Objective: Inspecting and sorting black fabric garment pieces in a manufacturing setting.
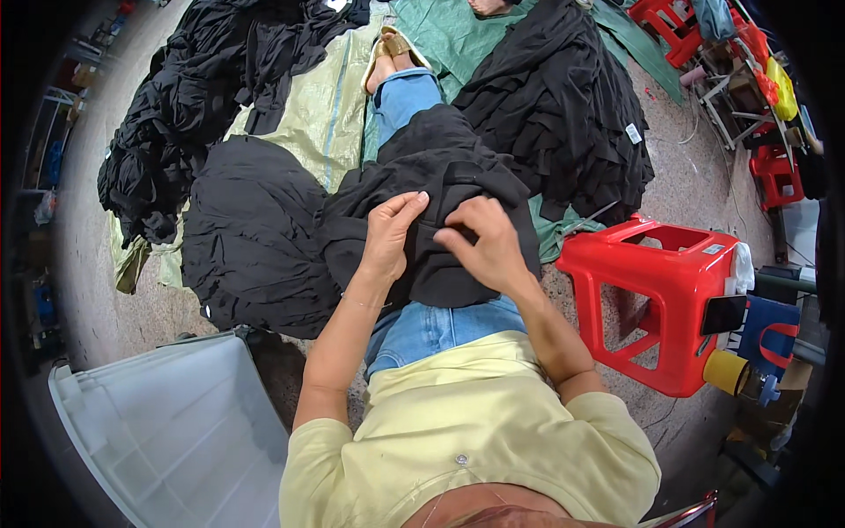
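Note:
A black garment (480,183) lies bunched over my lap, on top of blue jeans (431,327). My left hand (390,234) pinches at its upper surface, thumb and forefinger pressed together. Just to the right, my right hand (489,244) hovers over the same cloth with fingers curled inward and thumb toward the left hand. Anything small between its fingers is too fine to make out. A round heap of black garments (255,231) rests against the lap's left side.
More black cloth piles lie at far left (167,132) and far right (563,106), over pale and green sheeting (339,106). A red plastic stool (651,264) stands close on my right, with a phone (723,314) at its side. A whitish plastic bin (176,422) sits at near left.

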Tool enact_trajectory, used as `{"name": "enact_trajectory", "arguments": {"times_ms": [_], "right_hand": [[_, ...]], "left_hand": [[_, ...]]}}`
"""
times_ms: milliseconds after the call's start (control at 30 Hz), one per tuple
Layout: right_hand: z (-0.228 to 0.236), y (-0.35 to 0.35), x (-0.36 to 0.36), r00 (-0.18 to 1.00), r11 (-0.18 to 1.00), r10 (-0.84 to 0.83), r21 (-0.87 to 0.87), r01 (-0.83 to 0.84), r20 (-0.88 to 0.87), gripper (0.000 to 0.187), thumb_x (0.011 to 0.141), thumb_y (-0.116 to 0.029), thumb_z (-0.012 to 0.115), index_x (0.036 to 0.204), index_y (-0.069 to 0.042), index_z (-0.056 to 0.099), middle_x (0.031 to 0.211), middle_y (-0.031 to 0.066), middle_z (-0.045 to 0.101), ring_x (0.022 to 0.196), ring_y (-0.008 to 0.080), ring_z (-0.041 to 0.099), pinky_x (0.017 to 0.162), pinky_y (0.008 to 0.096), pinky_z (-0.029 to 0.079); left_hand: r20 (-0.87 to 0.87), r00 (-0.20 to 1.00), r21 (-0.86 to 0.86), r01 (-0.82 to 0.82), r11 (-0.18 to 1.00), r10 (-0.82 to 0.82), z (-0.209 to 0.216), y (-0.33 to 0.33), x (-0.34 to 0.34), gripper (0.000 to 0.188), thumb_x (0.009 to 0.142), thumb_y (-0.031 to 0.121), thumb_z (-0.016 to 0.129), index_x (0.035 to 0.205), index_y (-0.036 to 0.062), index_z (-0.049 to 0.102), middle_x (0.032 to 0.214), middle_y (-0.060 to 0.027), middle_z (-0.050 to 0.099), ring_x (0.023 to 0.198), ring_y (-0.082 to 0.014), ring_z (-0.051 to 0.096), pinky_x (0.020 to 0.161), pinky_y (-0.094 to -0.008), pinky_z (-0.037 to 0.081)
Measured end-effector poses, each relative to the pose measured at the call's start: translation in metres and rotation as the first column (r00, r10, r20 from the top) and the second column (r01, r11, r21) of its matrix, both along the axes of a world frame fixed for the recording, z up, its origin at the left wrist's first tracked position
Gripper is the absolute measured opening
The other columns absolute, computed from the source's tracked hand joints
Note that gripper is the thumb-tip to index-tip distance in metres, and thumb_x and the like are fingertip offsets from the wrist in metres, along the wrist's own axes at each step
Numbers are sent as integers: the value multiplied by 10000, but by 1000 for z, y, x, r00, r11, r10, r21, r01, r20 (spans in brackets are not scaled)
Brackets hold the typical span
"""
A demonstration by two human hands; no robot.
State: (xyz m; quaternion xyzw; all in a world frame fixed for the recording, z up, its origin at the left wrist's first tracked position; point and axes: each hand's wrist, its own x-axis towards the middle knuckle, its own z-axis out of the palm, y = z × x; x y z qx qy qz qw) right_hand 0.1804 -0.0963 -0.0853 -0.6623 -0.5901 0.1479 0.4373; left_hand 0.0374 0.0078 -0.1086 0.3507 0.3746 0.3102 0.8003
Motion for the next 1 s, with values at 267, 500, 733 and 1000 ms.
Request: {"name": "enact_trajectory", "arguments": {"times_ms": [267,500,733,1000], "right_hand": [[12,-16,-30,1000,996,1,89,-3,15,185,772,-14,769,907,-21,643,820,124,583,647,295,596,562,357,477],[12,-21,-34,999,995,15,98,-18,41,216,766,17,719,955,-41,631,851,94,561,726,293,629,608,377,513],[1,-24,-37,1000,994,16,111,-18,18,235,745,39,721,960,-28,654,826,90,580,703,285,638,595,372,523],[0,-26,-36,999,990,32,138,-30,-15,196,752,75,706,929,-3,676,804,104,621,654,264,639,571,335,516]], "left_hand": [[-363,920,656,139,742,149,20,-11,-8,138,897,104,734,914,-31,714,799,19,676,735,-41,573,658,-210,461],[-214,949,195,275,942,-233,16,-13,-41,96,879,68,734,862,-25,718,804,-5,686,703,-31,569,642,-187,440],[-202,943,141,294,945,-263,14,-19,-47,98,903,66,709,871,-26,723,787,12,668,694,-22,545,627,-190,427],[-298,942,531,296,794,-152,9,-37,-55,125,901,56,703,933,-64,701,792,-23,644,712,-47,540,617,-210,422]]}}
